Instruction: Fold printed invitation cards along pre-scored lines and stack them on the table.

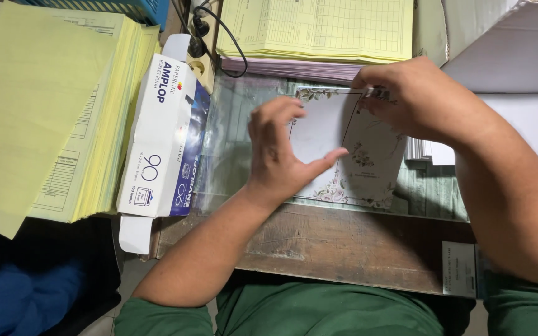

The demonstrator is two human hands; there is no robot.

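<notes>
A white card (359, 165) with flower print along its edges lies on the wooden table (344, 242), partly inside a clear plastic sleeve (231, 143). My left hand (278, 152) rests flat on the card's left side, thumb stretched across it. At the card's upper right corner, my right hand (409, 96) pinches the edge with its fingertips. The sleeve spreads out to the left of the card.
A white and blue envelope box (166, 137) lies left of the sleeve. Stacks of yellow forms (45, 106) sit at the far left and yellow forms (319, 28) at the top. A power strip (200, 59) with black cables and white sheets (518, 68) lie nearby.
</notes>
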